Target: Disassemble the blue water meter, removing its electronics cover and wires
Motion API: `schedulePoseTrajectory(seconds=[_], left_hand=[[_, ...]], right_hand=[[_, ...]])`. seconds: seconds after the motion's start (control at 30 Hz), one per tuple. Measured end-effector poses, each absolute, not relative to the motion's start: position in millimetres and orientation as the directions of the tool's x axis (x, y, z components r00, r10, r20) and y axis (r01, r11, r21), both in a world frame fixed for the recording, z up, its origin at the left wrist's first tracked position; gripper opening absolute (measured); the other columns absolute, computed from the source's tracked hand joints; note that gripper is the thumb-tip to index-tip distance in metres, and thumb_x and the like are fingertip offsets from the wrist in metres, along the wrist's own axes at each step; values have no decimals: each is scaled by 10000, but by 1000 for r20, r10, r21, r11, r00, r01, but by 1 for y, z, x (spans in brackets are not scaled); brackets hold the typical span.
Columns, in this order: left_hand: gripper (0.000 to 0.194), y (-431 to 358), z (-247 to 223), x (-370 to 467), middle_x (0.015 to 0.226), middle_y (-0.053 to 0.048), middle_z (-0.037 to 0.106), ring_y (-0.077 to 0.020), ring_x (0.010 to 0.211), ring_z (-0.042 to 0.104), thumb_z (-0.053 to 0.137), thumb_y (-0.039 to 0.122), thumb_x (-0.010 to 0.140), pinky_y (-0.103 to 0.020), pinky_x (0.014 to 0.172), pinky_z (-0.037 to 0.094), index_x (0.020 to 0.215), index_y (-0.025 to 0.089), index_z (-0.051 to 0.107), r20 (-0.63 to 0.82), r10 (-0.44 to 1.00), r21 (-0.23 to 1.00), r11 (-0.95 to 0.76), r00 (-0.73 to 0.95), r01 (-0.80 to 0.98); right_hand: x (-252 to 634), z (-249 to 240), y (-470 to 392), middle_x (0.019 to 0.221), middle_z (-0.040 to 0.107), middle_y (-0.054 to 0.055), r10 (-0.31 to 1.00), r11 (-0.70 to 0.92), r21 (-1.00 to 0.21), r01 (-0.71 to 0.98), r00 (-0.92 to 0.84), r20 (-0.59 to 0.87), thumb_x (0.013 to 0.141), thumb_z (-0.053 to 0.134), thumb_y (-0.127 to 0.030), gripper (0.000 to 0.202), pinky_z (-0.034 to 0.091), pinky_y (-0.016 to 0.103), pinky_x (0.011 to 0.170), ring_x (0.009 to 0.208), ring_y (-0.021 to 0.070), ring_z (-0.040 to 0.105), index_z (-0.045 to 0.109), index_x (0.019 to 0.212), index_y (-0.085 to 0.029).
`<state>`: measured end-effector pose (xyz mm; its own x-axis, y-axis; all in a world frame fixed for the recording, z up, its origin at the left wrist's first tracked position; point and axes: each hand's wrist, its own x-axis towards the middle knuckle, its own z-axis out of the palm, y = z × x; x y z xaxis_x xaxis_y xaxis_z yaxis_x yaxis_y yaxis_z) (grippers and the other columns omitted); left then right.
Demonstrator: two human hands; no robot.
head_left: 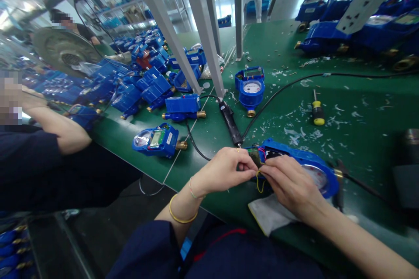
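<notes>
A blue water meter (297, 153) lies at the table's front edge, its housing open. Inside show a green circuit board (254, 155) and red wires (262, 151). My left hand (225, 169) is closed in a pinch on a thin yellow wire (260, 185) beside the board. From the other side, the fingertips of my right hand (290, 185) pinch the same wire, which hangs in a small loop below them. My right hand partly covers the meter. Just beneath it, a grey-white cloth (270, 216) rests on the table edge.
A black electric screwdriver (230, 123) with its cable lies behind my left hand. A yellow-black screwdriver (317, 113) lies farther right among plastic scraps. Another meter (251, 89) stands behind; several crowd the left. Grey metal posts (204, 22) rise from the green table (284, 117). A co-worker's arm (65, 126) is at left.
</notes>
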<state>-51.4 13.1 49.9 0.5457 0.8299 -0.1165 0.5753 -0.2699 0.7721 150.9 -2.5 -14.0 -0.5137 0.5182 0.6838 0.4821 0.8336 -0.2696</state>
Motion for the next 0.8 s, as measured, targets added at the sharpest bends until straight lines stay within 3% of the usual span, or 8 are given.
schedulePoseTrajectory(seconds=[0.23, 0.47, 0.63, 0.8], left_hand=[[133, 22, 48, -54, 740, -2, 653, -111, 665, 572, 620, 183, 847, -222, 641, 437, 804, 154, 743, -178, 775, 801, -243, 606, 546], [150, 23, 44, -52, 702, 25, 648, -103, 652, 564, 627, 82, 720, -221, 637, 403, 696, 184, 734, -107, 754, 725, -387, 648, 570], [125, 7, 40, -42, 636, 32, 608, -108, 614, 541, 647, 117, 717, -248, 631, 379, 639, 192, 709, -36, 880, 616, -354, 474, 703], [127, -9, 38, -33, 609, 36, 601, -108, 595, 535, 663, 106, 713, -242, 584, 375, 637, 193, 716, -52, 975, 679, -125, 217, 724]], right_hand=[[153, -14, -1, 908, 643, 98, 481, 859, -238, 452, -556, 678, 905, 506, -48, 148, 505, 327, 760, 843, 178, 588, 625, 963, -116], [155, -16, -2, 925, 678, 86, 421, 890, -176, 421, -608, 673, 930, 395, -34, 282, 520, 316, 766, 843, 162, 621, 648, 943, -158], [153, -19, -10, 919, 677, 101, 438, 857, -107, 505, -603, 667, 924, 404, -30, 265, 523, 334, 782, 873, 185, 619, 647, 957, -130], [153, -23, -17, 951, 689, 106, 374, 846, -21, 532, -566, 735, 915, 450, -51, 250, 533, 343, 798, 901, 199, 632, 648, 1046, -128]])
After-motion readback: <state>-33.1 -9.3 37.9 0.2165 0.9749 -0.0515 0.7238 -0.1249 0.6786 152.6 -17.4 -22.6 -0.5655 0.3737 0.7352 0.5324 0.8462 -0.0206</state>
